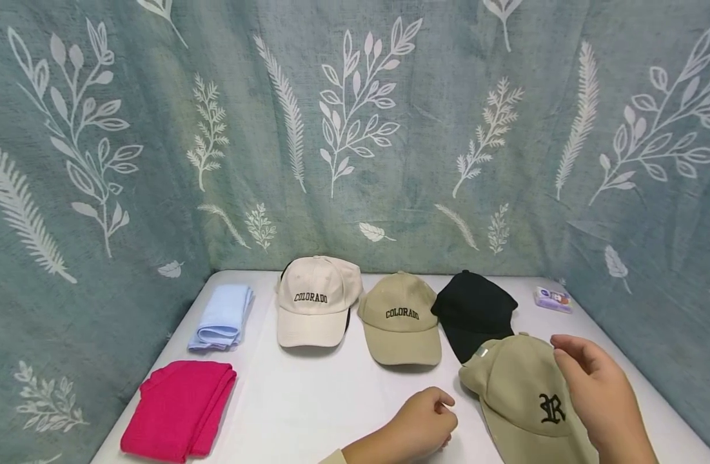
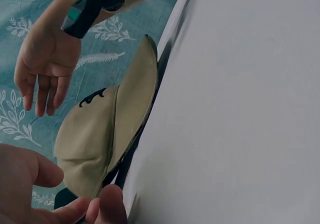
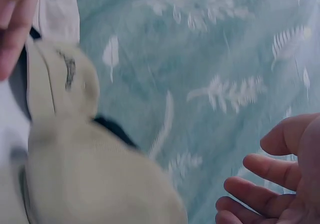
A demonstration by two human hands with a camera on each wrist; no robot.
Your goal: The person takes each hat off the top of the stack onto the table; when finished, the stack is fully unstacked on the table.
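A khaki cap (image 1: 525, 393) with a black letter R lies at the front right of the white table, its brim toward me. My right hand (image 1: 601, 390) hovers at the cap's right side; in the right wrist view the fingers (image 3: 260, 194) are spread and hold nothing. To the left of that cap is my left hand (image 1: 418, 422), its fingers loosely bent around nothing, apart from the cap. Behind stand a cream COLORADO cap (image 1: 314, 299), a khaki COLORADO cap (image 1: 402, 316) and a black cap (image 1: 476, 309), whose brim the R cap partly covers.
A folded light-blue cloth (image 1: 222, 316) and a folded magenta cloth (image 1: 177, 409) lie along the table's left side. At the back right corner sits a small purple-and-white packet (image 1: 553, 299). Patterned green curtains (image 1: 355, 129) enclose the table (image 1: 308, 399) at the back and sides.
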